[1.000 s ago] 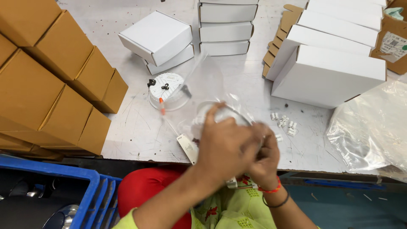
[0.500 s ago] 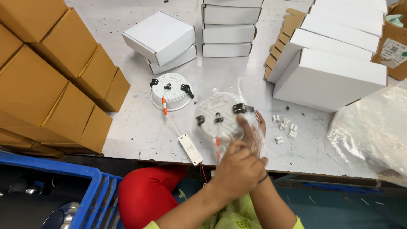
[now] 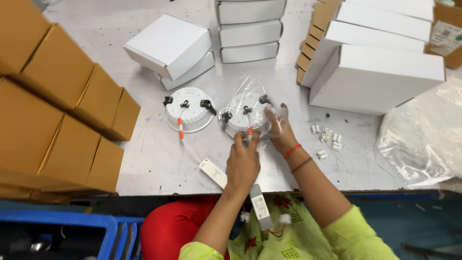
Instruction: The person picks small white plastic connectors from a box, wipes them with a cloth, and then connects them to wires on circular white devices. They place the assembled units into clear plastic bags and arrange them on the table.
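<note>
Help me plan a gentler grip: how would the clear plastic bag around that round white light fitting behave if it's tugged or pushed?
The clear bag looks thin and crinkled, so probably floppy and slippery. Both the left hand and right hand touch it. The round light inside carries spring clips, which might snag the film.

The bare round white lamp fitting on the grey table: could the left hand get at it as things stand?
Probably yes: the bare round white lamp fitting lies uncovered just left of the left hand, with open grey table between; that hand is busy on the clear-bagged lamp fitting.

A scuffed grey worktable (image 3: 144,159) stands evenly lit above a dark floor (image 3: 423,216).
</note>
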